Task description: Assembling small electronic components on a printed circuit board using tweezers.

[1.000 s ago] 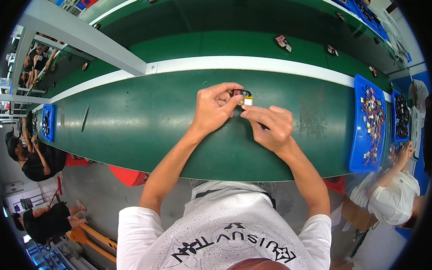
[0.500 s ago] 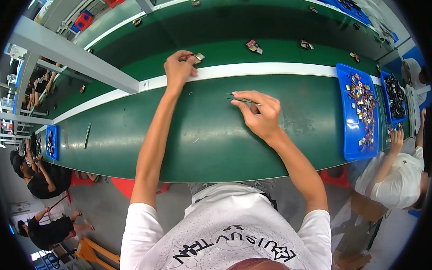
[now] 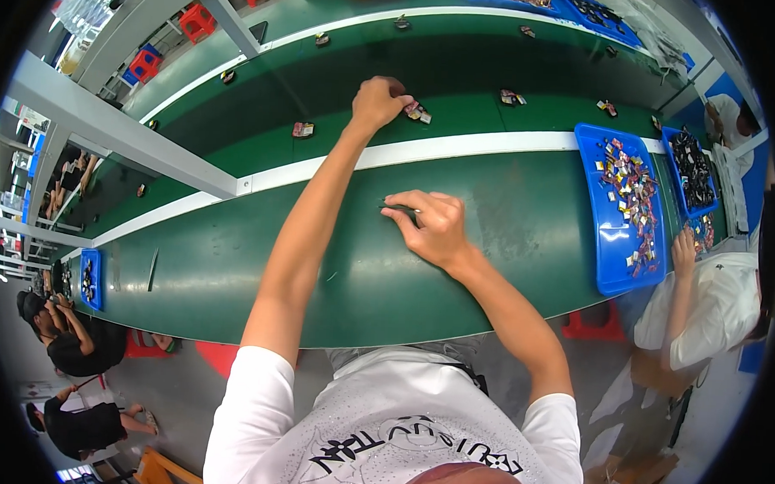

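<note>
My left hand [image 3: 379, 103] reaches over the white rail onto the green conveyor belt. Its thumb and fingers are bent together at the upper left end of a small dark part with pink and pale pieces [image 3: 418, 112], which lies on the belt. The fingertips are partly hidden. Nearer to me, above the green worktop, my right hand [image 3: 435, 222] pinches thin tweezers [image 3: 384, 205]; their tip points left and touches nothing. Another small pink-and-pale part [image 3: 303, 130] lies on the belt to the left of my left hand.
More small parts [image 3: 512, 98] sit spaced along the belt. On the right stand a blue tray of small colourful pieces [image 3: 605, 241] and a blue tray of black parts [image 3: 695, 172]. A grey post [image 3: 152, 136] rises at left. Co-workers sit on both sides.
My left hand has left one part and moved right to another. The right hand has shifted slightly left and down, still holding the tweezers. The view has turned a little.
</note>
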### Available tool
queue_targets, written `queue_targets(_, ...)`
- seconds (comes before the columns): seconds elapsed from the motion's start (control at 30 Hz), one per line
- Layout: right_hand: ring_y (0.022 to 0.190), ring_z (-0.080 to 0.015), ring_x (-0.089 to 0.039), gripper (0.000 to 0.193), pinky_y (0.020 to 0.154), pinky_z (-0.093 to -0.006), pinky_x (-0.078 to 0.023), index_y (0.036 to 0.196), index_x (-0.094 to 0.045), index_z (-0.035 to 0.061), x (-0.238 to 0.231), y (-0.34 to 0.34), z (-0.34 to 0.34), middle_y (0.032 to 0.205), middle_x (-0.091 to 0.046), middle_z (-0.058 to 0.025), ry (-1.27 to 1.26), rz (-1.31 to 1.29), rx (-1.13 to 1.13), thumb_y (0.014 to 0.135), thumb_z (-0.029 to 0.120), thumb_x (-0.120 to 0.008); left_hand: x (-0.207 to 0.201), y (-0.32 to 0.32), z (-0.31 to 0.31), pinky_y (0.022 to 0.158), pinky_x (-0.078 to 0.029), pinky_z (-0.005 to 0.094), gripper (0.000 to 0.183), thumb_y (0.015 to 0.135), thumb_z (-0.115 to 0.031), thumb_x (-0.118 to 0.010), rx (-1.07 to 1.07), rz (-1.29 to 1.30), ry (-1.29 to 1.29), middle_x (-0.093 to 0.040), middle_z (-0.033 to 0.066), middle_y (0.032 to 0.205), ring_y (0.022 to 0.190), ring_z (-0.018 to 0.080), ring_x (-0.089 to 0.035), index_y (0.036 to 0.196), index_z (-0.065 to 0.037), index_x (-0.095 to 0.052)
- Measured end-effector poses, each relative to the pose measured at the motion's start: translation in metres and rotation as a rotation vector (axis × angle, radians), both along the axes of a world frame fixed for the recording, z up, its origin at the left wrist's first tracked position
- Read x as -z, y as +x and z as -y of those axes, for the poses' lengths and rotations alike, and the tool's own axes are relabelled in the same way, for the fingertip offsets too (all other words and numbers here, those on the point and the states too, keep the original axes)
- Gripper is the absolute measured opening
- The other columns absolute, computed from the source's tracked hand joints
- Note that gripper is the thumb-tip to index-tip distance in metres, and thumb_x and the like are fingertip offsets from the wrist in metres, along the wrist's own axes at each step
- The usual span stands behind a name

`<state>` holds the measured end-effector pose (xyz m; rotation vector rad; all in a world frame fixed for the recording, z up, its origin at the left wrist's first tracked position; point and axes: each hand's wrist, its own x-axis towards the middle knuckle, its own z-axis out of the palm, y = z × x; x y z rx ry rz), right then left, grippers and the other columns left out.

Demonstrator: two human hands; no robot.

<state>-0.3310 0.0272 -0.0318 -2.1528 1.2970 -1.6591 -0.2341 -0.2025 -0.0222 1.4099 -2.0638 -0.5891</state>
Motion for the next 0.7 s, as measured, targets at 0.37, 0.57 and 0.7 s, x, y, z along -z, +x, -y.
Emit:
queue_targets(0.37,0.048,-0.0206,-0.058,0.013,0.049,-0.0304,-0.043,0.084,-0.07,0.0088,-0.001,0.001,-0.002,0.079,-0.074,-0.0025,-0.007,-0.014,-0.015,0.078,0.007,-0.081,0.011,0.008,0.008,0.074,-0.056,0.0366,0.019,0.083,-0.019,-0.078,0.004,0.041,0.163,-0.075,0.0132,0.082,0.08,0.0263,-0.073,0.088,-0.001,-0.074)
queue_targets(0.57,0.044,-0.014,-0.052,0.012,0.046,-0.0282,-0.04,0.08,-0.071,0.0065,-0.005,-0.004,-0.002,0.081,-0.075,-0.0032,0.165,0.125,0.035,0.078,0.009,-0.083,-0.02,0.04,-0.055,0.061,-0.054,0.0341,0.015,0.087,-0.013,-0.072,-0.011,-0.186,0.152,-0.073,0.0123,0.073,0.065,0.0233,-0.071,0.09,0.001,-0.071)
queue_targets(0.7,0.044,-0.0037,-0.039,0.015,0.044,-0.0237,-0.031,0.084,-0.073,-0.0018,0.001,-0.008,0.003,0.078,-0.074,-0.0048,0.222,0.402,-0.008,0.078,0.005,-0.084,-0.028,0.065,-0.129,0.046,-0.044,0.0291,0.015,0.092,-0.006,-0.066,0.036,-0.413,0.229,-0.069,0.0087,0.067,0.047,0.0113,-0.058,0.098,0.007,-0.07)
